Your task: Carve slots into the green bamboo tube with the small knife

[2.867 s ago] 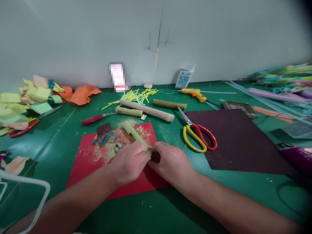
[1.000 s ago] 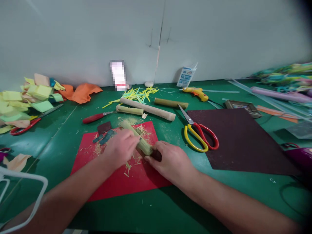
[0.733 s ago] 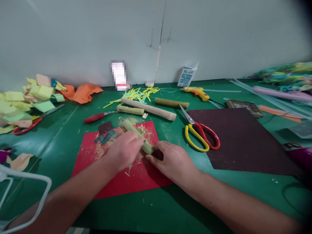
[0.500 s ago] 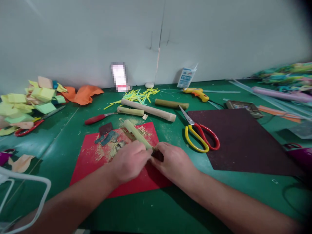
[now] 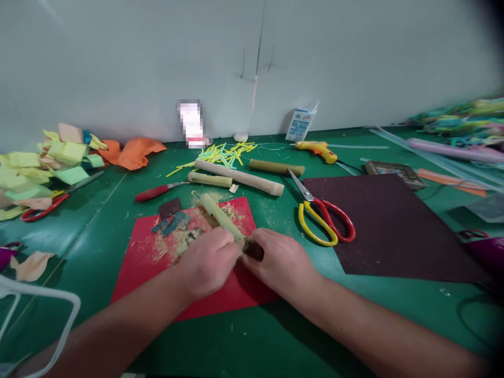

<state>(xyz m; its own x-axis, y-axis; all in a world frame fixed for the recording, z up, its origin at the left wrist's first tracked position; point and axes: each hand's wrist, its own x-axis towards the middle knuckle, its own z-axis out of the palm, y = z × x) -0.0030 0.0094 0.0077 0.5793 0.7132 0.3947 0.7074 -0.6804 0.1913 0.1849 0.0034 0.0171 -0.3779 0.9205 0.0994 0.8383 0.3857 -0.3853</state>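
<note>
Over a red sheet, a pale green tube, like a length of bamboo, slants with its far end pointing up and left. My left hand is closed around its near end. My right hand pinches at that same end, fingertips meeting the left ones; a small dark piece seems to show there, too hidden to name. Light shavings and bluish-grey scraps litter the sheet beside the tube. To the right lie scissors with one yellow and one red handle, blades pointing away.
Behind the sheet are a red-handled tool, a pale rod, short tubes and yellow strips. A dark brown sheet lies right, a yellow glue gun behind it. Folded papers are heaped left, near a white frame.
Both hands stay closed at the tube's near end, with barely any finger movement. The whole view has shifted very slightly.
</note>
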